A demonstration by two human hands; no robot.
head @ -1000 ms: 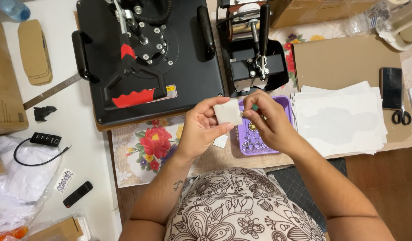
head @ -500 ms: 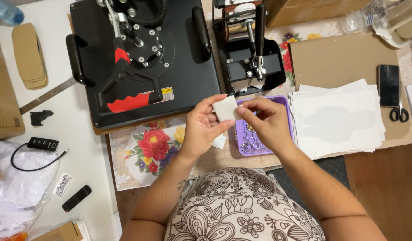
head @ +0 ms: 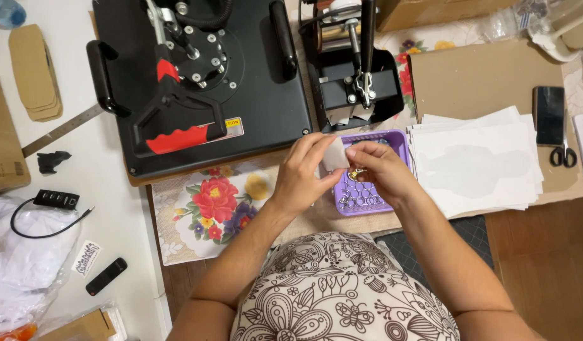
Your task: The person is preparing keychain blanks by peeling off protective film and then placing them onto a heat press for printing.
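White paper piece (head: 335, 153), small and squarish, is pinched between both hands above the near edge of the table, just over the purple perforated tray (head: 392, 140). A second ago it sat a little lower against the left palm; now it is raised and both sets of fingertips have closed in on its edges, so the handling looks like fine work on the piece itself (peeling or separating, I would judge, though the detail is too small to tell).

Far left lie stacked cardboard cut-outs (head: 34, 72), a metal ruler (head: 59, 131) and a small black hub with its cable (head: 55, 200). Next comes the large black heat press (head: 260, 107) with its red-gripped handle (head: 178, 137), standing on a floral mat (head: 212, 205). The left hand (head: 301, 173) grips the piece with thumb and fingers; the right hand (head: 380, 170) pinches its right edge. Behind them stands a smaller black press (head: 358, 82). Further right sit a stack of white sheets (head: 474, 164), a dark phone (head: 548, 115) and scissors (head: 563, 155). Nothing blocks the hands; the tray lies directly beneath.
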